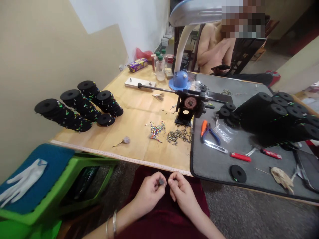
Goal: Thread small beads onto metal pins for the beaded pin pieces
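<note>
Above one lap (171,215), two hands (183,192), left fingers (161,190) holding one grey piece (160,182)

The winder (183,105) is black with a reddish dial (190,102). Behind it, the desk lamp (183,46) has a blue base (179,80) and off-white stem (180,54). Left of it, black spools (80,106) are speckled green, yellow and white. In front of it, the small piece (161,182) in the left hand (151,192) is dark grey. Right of it, the mat (208,162) is grey, the pliers (215,136) blue-handled, the utility knife (240,157) red.
</note>
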